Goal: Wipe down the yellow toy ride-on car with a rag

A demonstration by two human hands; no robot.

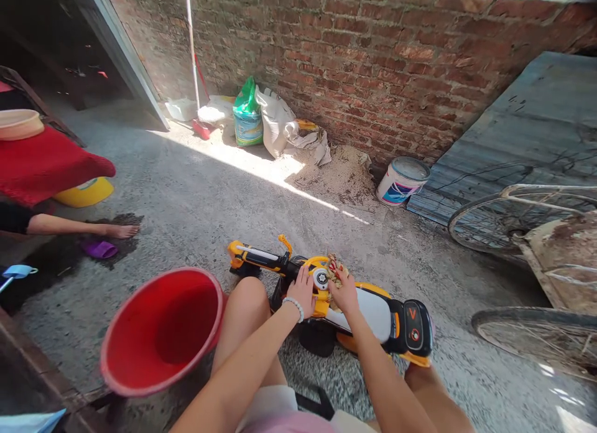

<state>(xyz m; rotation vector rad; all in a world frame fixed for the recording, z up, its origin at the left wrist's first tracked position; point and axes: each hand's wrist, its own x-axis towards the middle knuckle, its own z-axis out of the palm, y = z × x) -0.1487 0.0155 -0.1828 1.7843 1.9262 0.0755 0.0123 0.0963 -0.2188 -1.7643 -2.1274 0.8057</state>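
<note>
A yellow, black and white child's ride-on toy motorbike (368, 311) lies in front of me on the concrete floor, between my bare knees. My left hand (302, 290), with a white beaded bracelet on its wrist, grips the yellow part beside the round black-and-white hub (321, 278). Right by it, my right hand (344, 290) presses a crumpled patterned rag (334, 274) against the toy. The toy's handlebar (256, 257) points left. Part of its underside is hidden by my arms.
A red bucket (163, 330) lies tilted beside my left knee. Another person's bare limb (79, 226) reaches in at the left near a purple sandal (100, 249). Bicycle wheels (513, 224) stand at the right, before a corrugated metal sheet (513, 140) and a brick wall (354, 53).
</note>
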